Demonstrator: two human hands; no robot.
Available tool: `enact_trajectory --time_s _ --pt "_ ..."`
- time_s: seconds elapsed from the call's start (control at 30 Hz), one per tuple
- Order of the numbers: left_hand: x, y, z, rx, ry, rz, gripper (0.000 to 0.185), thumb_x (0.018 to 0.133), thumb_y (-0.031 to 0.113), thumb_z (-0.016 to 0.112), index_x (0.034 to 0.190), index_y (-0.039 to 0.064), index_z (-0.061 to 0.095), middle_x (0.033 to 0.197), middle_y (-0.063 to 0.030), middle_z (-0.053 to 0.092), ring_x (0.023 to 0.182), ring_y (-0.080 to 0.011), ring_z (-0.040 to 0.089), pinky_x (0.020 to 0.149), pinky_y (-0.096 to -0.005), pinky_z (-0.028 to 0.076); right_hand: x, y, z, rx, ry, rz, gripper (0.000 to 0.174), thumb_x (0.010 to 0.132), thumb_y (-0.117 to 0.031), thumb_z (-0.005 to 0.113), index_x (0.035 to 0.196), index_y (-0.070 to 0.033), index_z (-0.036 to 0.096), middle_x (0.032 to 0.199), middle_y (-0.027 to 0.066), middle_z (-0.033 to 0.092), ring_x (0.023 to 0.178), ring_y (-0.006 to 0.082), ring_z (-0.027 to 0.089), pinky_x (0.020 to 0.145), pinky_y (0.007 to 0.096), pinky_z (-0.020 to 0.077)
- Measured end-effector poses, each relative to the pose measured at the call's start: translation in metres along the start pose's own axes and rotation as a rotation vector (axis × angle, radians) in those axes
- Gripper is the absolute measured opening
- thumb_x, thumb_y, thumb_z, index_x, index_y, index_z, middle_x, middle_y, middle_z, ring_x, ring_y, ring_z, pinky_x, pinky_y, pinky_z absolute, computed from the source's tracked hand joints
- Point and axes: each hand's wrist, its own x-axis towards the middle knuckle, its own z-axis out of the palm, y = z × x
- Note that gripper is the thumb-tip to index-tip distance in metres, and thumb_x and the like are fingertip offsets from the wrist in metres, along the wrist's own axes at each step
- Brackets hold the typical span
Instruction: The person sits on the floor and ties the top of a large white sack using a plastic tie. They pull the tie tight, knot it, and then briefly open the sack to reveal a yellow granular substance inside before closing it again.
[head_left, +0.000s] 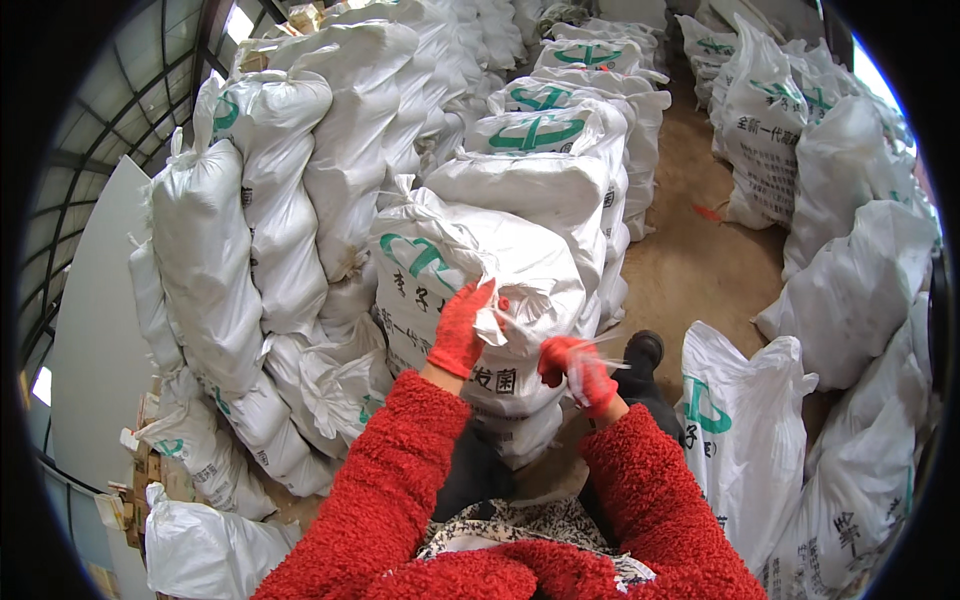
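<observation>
A full white woven plastic sack (540, 259) with green and black print stands in front of me, its mouth corner gathered towards me. My left hand (463, 330), in a red glove, grips the gathered end of the sack at its upper edge. Further right, my right hand (577, 371), also red-gloved, is closed on thin translucent plastic strands (600, 351). One strand runs from that hand towards the gathered sack end; whether it is wound around it I cannot tell.
Stacked full sacks (210, 262) rise at the left. A row of upright sacks (536, 176) stretches behind the near one. More sacks (765, 142) stand at the right, with an upright sack (742, 435) near my right arm. Brown floor (675, 262) shows between, with a red scrap (707, 214) on it.
</observation>
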Motion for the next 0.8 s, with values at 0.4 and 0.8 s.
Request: enact_trajectory --time_s 0.4,0.8 --pt "0.029 -0.002 -0.046 1.506 0.302 0.867 0.047 0.078 0.011 0.06 0.125 0.009 0.051 0.126 -0.0123 0.049 0.109 -0.0269 0.051 0.093 -0.0404 0.041 0.004 -0.003 0.029 0.09 -0.537 0.226 0.034 0.091 -0.035 0.055 0.091 -0.002 0.06 0.083 0.0055 0.063 0.076 0.0128 0.059 0.07 0.0287 0.0459" --pt "0.095 0.069 -0.039 2.342 -0.318 0.438 0.025 0.074 0.02 0.057 0.095 0.008 0.064 0.112 -0.017 0.056 0.108 -0.033 0.05 0.093 -0.0421 0.04 0.014 0.022 -0.002 -1.152 -0.319 0.202 0.048 0.074 -0.044 0.066 0.11 -0.013 0.059 0.1 0.0163 0.064 0.094 0.0368 0.059 0.08 0.0429 0.0463"
